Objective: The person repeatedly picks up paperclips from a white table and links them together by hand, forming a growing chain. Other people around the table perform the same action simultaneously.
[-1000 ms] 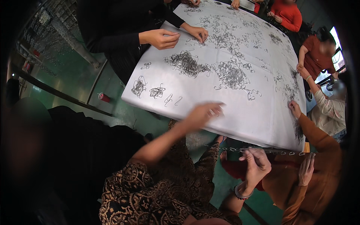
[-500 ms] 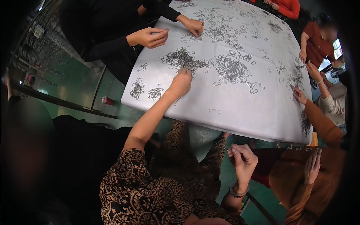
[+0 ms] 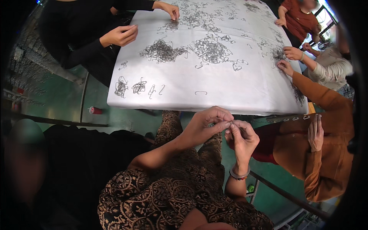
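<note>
My left hand (image 3: pixel 210 123) and my right hand (image 3: pixel 244 141) meet in front of the table's near edge, fingertips pinched together. Whatever lies between them is too small and covered to make out. A bangle and a beaded bracelet (image 3: pixel 239 175) circle my right wrist. On the white-covered table (image 3: pixel 180 97) beyond lie two big heaps of bent wire hooks, a denser left heap (image 3: pixel 163 51) and a looser right heap (image 3: pixel 211 50). Two small bunches of hooks (image 3: pixel 121 88) sit at the near left corner, beside two loose hooks (image 3: pixel 156 90). A single hook (image 3: pixel 201 92) lies by the near edge.
Across the left corner, a person in black reaches over the table with one hand (image 3: pixel 170 10) at the hooks. Along the right side, other people's hands (image 3: pixel 285 67) work at more hooks. A person in a brown jacket (image 3: pixel 306 153) is close on my right. A red can (image 3: pixel 96 110) stands at lower left.
My left hand has come back from the left heap of hooks to meet my right hand. My right hand has risen slightly. The whole view has shifted, so the table appears further up and left.
</note>
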